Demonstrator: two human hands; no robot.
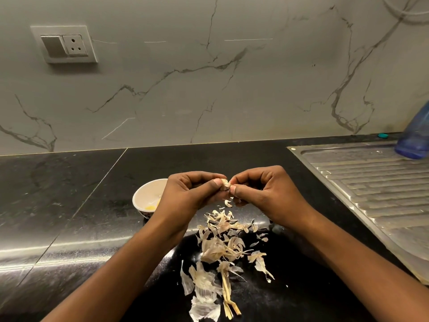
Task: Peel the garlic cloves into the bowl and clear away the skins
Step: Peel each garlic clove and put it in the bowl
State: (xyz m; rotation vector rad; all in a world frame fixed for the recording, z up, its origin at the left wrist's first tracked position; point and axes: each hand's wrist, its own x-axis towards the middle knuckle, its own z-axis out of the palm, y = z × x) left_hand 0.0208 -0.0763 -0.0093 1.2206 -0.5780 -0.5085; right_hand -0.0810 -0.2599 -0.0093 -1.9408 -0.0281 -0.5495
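Observation:
My left hand (pixel 188 194) and my right hand (pixel 262 191) meet above the black counter, and both pinch one small garlic clove (pixel 224 183) between thumbs and fingertips. Its papery skin is partly torn. A scrap of skin (pixel 228 202) hangs in the air just under the clove. A small white bowl (pixel 146 194) stands to the left, half hidden behind my left hand, with something pale yellow inside. A loose pile of dry garlic skins (pixel 222 249) lies on the counter below my hands, reaching toward the front edge.
A steel sink drainboard (pixel 371 187) lies to the right, with a blue plastic bottle (pixel 415 135) at its far end. A marble backsplash carries a switch and socket plate (pixel 63 44). A small teal cap (pixel 382 135) lies at the wall.

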